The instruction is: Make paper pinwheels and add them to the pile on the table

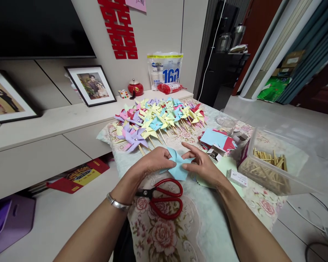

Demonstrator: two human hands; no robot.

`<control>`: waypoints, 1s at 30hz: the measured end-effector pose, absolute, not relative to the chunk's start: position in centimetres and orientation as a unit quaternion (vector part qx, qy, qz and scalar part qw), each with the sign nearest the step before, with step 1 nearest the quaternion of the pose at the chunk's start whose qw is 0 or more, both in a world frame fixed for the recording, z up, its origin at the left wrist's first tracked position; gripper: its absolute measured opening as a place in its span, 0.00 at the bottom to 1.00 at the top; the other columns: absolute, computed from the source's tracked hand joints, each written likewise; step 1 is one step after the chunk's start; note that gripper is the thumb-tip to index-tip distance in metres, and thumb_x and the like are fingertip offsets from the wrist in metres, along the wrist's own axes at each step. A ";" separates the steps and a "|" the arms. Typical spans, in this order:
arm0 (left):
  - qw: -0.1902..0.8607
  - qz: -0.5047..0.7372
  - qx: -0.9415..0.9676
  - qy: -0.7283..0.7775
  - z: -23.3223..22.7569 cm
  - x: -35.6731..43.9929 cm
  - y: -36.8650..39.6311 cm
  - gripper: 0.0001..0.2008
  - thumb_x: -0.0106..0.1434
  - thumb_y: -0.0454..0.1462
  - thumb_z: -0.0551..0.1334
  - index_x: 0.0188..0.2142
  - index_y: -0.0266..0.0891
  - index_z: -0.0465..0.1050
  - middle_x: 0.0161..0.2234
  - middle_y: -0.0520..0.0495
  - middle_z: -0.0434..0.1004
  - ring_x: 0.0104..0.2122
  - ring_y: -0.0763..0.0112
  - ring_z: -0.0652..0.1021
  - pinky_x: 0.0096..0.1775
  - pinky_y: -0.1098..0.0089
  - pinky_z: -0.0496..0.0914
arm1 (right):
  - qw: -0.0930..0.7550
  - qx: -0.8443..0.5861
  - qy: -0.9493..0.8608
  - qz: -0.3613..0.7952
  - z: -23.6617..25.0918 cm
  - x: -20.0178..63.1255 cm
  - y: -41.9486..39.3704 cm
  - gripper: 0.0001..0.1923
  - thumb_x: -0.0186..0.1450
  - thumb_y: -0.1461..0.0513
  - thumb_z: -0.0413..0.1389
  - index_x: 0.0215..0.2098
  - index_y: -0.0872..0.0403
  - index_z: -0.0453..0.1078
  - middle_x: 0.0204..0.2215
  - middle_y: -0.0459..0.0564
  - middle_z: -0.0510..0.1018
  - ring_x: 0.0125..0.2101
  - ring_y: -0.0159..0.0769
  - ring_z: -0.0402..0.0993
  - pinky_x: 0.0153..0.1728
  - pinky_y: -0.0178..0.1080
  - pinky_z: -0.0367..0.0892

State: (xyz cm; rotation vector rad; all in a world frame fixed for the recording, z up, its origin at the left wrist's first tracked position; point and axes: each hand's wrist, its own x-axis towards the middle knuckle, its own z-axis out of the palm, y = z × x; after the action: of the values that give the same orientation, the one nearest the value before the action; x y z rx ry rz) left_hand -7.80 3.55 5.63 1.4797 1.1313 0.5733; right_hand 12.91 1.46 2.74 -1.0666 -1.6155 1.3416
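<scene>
The left hand is closed on the near-left side of a light blue paper square, thumb on top and fingers curled under it. The sheet hangs between both hands, just above the flowered cloth. It looks thin, light and limp, so it would crease or tear if pulled; a hold at the folded corners, near its middle, seems safest. Red scissors lie just below the left hand, toward the person. Beyond the hands, well apart, lies a heap of finished paper pinwheels on sticks. The right hand pinches the sheet's right edge, its index finger stretched out over the paper. Right of that hand sit a small white box and a clear tub of wooden sticks, with a stack of coloured paper squares just beyond.
</scene>
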 end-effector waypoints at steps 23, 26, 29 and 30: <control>0.484 0.066 0.742 0.459 6.6 -6.7 4.6 0.11 0.46 0.36 0.61 0.16 0.41 0.58 0.16 0.59 0.49 0.20 0.76 0.52 0.23 0.68 0.44 | 0.362 -0.412 -0.656 0.519 2.2 12.4 1.4 0.40 0.56 0.69 0.56 0.67 0.56 0.57 0.25 0.38 0.64 0.26 0.29 0.60 0.28 0.34 0.56; 0.486 0.058 0.745 0.453 6.5 -6.8 4.7 0.10 0.47 0.36 0.60 0.17 0.41 0.58 0.17 0.59 0.48 0.20 0.76 0.52 0.24 0.67 0.45 | 0.359 -0.407 -0.656 0.523 2.3 12.5 1.4 0.40 0.56 0.68 0.56 0.67 0.56 0.56 0.25 0.38 0.64 0.26 0.29 0.60 0.28 0.34 0.56; 0.480 0.060 0.749 0.453 6.3 -6.8 4.8 0.11 0.47 0.36 0.60 0.16 0.41 0.56 0.17 0.59 0.48 0.20 0.76 0.52 0.24 0.67 0.45 | 0.358 -0.406 -0.661 0.520 2.2 12.5 1.3 0.40 0.57 0.67 0.58 0.67 0.57 0.57 0.26 0.38 0.65 0.27 0.29 0.61 0.29 0.34 0.57; 0.478 0.060 0.750 0.453 6.3 -6.8 4.8 0.12 0.46 0.36 0.60 0.16 0.41 0.55 0.17 0.59 0.48 0.20 0.76 0.51 0.24 0.67 0.44 | 0.358 -0.407 -0.662 0.518 2.1 12.5 1.3 0.40 0.57 0.67 0.58 0.67 0.57 0.57 0.26 0.38 0.64 0.27 0.29 0.61 0.29 0.34 0.57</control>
State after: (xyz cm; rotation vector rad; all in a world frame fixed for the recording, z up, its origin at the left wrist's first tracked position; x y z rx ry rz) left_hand -6.83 4.80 6.26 1.8303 1.1070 0.1458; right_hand 12.51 1.31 2.09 -1.0510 -1.7075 1.3363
